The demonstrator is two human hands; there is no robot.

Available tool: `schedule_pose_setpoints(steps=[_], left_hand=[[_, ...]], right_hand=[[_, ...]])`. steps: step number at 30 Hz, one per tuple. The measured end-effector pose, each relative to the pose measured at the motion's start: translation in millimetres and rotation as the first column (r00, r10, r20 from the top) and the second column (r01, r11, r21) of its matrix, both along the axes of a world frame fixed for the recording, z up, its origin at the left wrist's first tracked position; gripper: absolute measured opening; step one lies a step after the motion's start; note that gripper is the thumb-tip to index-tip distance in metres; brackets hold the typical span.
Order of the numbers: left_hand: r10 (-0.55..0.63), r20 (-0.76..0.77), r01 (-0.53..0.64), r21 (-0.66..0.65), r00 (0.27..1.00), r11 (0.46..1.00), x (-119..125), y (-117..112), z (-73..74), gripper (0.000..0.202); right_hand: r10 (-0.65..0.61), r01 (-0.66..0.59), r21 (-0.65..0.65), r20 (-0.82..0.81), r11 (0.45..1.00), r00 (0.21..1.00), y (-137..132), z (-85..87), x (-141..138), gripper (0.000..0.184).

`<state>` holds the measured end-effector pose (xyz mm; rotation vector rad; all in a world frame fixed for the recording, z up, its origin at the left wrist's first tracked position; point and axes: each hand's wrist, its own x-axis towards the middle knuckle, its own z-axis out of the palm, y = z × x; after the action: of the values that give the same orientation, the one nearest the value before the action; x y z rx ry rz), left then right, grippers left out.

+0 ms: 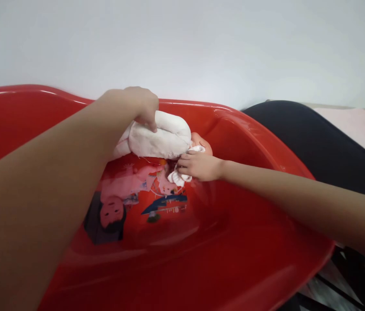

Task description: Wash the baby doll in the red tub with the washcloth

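A large red plastic tub (234, 242) fills most of the view; a cartoon picture (130, 203) is printed on its inner floor. My left hand (137, 106) reaches in from the left and its fingers are closed over a white cloth-wrapped bundle (159, 140) at the far side of the tub. A pink rounded part, like a doll's head (202, 141), shows at the bundle's right end. My right hand (198, 166) comes in from the right, closed on a small white cloth (177, 178) pressed next to that pink part.
A plain white wall (202, 43) stands behind the tub. To the right lie a black rounded surface (315, 142) and a pink cloth (357, 127). Dark bars (353, 276) show below the tub's right rim.
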<state>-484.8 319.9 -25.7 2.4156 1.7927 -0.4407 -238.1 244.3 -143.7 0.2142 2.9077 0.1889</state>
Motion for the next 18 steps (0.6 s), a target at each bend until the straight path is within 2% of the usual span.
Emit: schedule_pose_setpoints(steps=[3,6,8,12,18], left_hand=[[-0.017,-0.056,0.017,-0.013,0.998,1.0,2,-3,1.9,0.054],[-0.021,-0.081,0.022,0.006,0.997,1.0,5,-9,5.7,0.051],[-0.014,-0.087,0.015,0.006,0.996,1.0,6,-12,7.9,0.051],[-0.01,-0.088,0.01,-0.004,0.996,1.0,9,-9,9.5,0.046],[0.019,-0.072,-0.022,-0.047,0.997,0.999,7,14,-0.4,0.057]], right_hand=[[0.061,-0.062,-0.024,-0.034,0.998,0.998,6,16.6,3,0.024],[0.009,-0.002,0.06,-0.102,0.998,0.995,13,26.7,6,0.03],[-0.026,0.031,0.047,-0.095,0.998,0.995,15,26.2,6,0.03],[-0.048,0.046,-0.095,-0.02,0.994,0.999,13,16.8,-1,0.027],[-0.075,0.075,-0.206,0.011,0.976,0.997,6,8.1,-9,0.027]])
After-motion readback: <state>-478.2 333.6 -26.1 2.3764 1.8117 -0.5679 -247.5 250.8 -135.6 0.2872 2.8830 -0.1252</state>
